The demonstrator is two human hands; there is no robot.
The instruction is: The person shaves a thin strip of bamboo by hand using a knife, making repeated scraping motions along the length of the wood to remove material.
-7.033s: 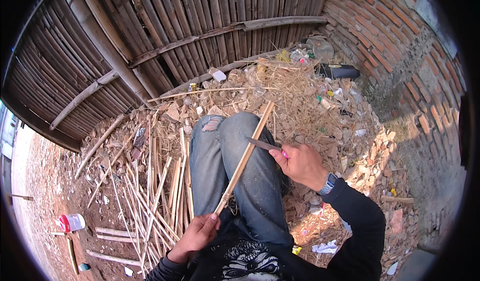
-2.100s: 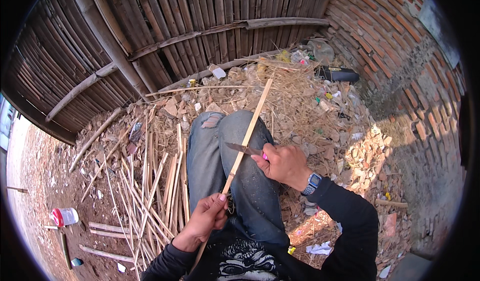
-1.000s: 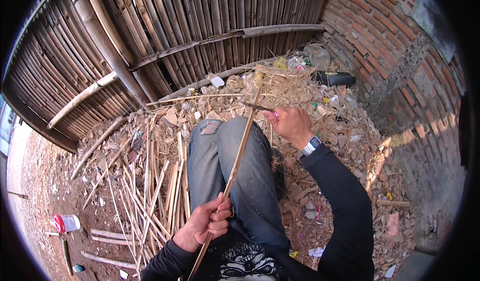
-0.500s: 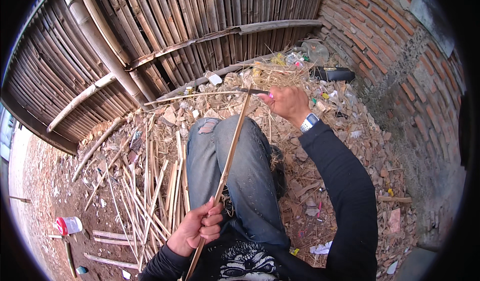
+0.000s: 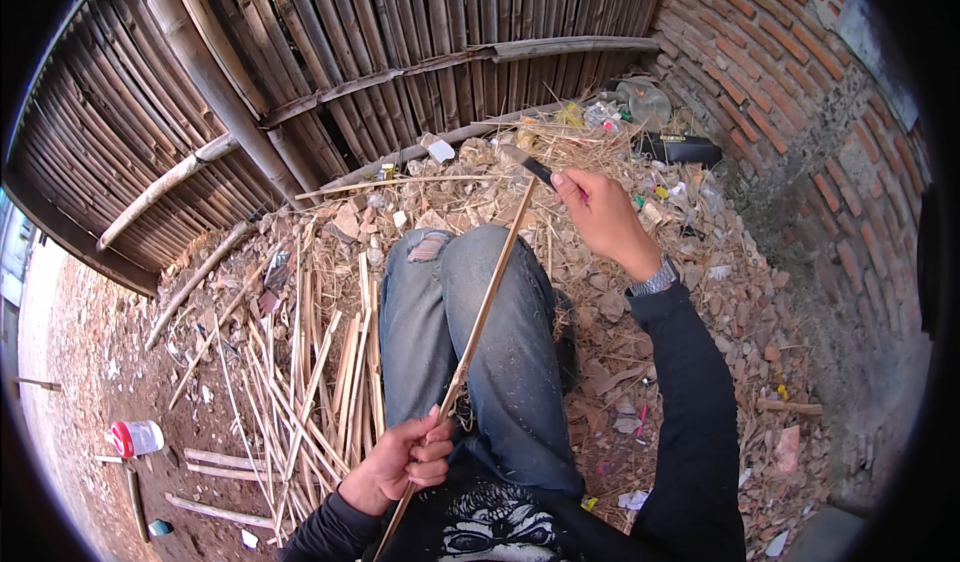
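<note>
A long, thin bamboo strip slants up across my jeans, from my lap to beyond my knees. My left hand is closed round its lower part, near my waist. In my right hand is a knife with a dark handle, its blade pointing up and left. The knife is just above the strip's far end; whether the two touch I cannot tell. To the left of my legs lies a loose pile of split bamboo strips.
A bamboo fence runs along the far side, and a brick wall rises at the right. Rubble and litter cover the ground. A black case-like object lies in the far right corner. A clear tub with a red lid lies at the left.
My right hand has turned and shifted slightly right, and the knife blade now tilts upward off the strip's end instead of lying level across it. My left hand keeps its hold.
</note>
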